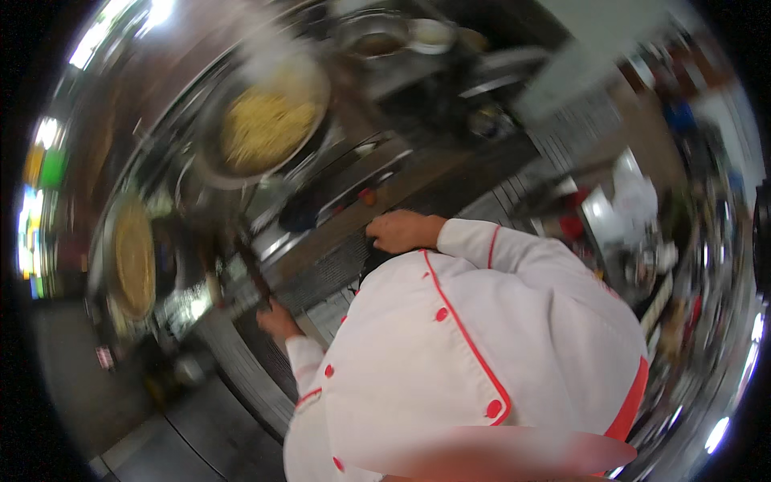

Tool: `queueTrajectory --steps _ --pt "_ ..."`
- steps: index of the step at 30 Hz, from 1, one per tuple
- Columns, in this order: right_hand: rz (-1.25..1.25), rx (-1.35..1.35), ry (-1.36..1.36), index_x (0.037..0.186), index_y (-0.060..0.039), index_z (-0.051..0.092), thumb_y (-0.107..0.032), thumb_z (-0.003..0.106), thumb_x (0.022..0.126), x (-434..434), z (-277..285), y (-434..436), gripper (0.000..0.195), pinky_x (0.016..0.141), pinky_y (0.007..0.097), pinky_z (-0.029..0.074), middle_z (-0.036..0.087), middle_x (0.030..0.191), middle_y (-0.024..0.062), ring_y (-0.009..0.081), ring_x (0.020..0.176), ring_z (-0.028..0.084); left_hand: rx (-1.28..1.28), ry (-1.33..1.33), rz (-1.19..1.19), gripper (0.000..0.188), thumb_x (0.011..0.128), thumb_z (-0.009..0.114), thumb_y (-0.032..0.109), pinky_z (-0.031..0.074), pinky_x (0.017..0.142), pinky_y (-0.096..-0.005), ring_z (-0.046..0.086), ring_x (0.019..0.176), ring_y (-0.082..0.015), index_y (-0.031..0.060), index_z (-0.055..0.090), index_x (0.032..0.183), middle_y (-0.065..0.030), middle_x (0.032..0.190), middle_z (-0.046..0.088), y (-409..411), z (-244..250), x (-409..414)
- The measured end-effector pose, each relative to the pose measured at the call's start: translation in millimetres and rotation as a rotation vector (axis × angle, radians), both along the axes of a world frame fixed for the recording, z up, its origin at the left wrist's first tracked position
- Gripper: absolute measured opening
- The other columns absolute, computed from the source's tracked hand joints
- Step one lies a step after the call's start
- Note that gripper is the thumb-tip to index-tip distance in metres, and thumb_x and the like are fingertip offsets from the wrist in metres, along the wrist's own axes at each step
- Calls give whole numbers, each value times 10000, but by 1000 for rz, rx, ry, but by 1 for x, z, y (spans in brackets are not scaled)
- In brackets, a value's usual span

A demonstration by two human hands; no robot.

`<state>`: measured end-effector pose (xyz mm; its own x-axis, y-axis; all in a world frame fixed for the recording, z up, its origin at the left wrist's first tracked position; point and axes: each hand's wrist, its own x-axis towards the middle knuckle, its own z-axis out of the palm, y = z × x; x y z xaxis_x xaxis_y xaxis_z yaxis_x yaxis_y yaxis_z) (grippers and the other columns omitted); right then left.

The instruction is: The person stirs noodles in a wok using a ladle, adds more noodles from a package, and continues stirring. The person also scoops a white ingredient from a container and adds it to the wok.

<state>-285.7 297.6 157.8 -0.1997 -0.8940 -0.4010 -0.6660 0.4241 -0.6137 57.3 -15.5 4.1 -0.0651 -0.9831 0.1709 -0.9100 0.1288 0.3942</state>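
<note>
At the lower left, my left hand is closed around the end of a dark handle. The handle runs up toward the stove, where blur hides what it joins. A round wok sits on the stove with a heap of yellow food strips in it, perhaps noodles, and steam rises from its far side. My right hand is held in front of my waist with its fingers curled. Whether anything lies inside those fingers cannot be told. A small orange-red object is on the ledge just beyond it.
Left of the wok stands a round vessel with brownish contents. A metal bowl and a white bowl are at the back. Shelves or a cart with a white bag stand to my right. Slotted floor grates run below the stove.
</note>
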Motion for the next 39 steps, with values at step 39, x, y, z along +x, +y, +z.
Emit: queueTrajectory --steps 39 --pt "-1502 465 1006 1038 -32 668 -161 737 899 -123 -179 893 202 786 439 580 722 990 194 301 965 719 469 -559 -752 429 960 705 251 532 967 -518 680 1135 -479 -38 586 1253 -302 1166 713 186 97 -142"
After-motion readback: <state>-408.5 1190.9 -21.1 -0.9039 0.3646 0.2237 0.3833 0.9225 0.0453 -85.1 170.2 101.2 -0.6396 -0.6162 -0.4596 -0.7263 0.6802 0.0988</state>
